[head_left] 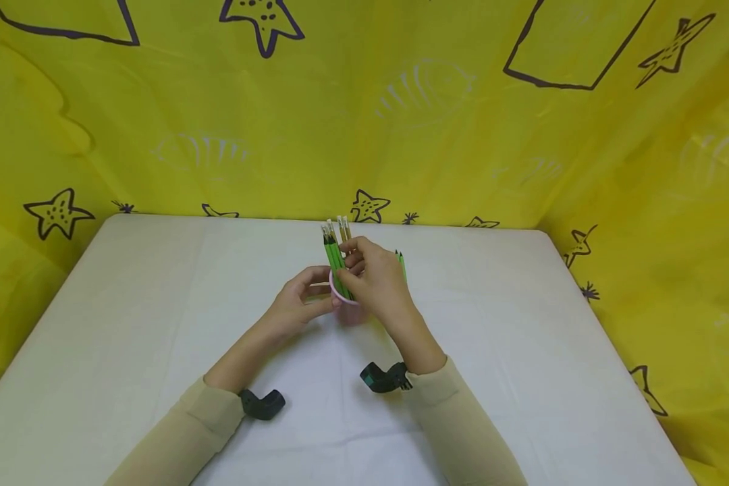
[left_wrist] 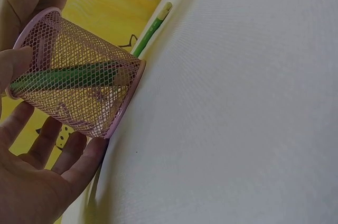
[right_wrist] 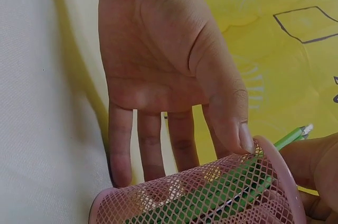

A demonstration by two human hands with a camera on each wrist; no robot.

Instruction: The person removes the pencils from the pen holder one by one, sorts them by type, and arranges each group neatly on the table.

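A pink mesh pencil cup (head_left: 350, 314) stands on the table with several green pencils (head_left: 334, 260) in it, some with black points upward. My left hand (head_left: 294, 300) holds the cup from the left, thumb near the rim and fingers round the side. At the cup's mouth, my right hand (head_left: 379, 277) pinches pencils between thumb and curled fingers; pale ends (head_left: 343, 228) stick up behind those fingers. Mesh and green shafts show in the left wrist view, where the cup (left_wrist: 79, 84) leans across the picture. The right hand hides part of the rim.
Beyond my right hand, green pencil points (head_left: 400, 258) show past its edge. In the left wrist view a green pencil (left_wrist: 150, 33) with a pale end extends beyond the cup's base. The white-covered table (head_left: 158, 304) meets a yellow patterned curtain (head_left: 316, 135).
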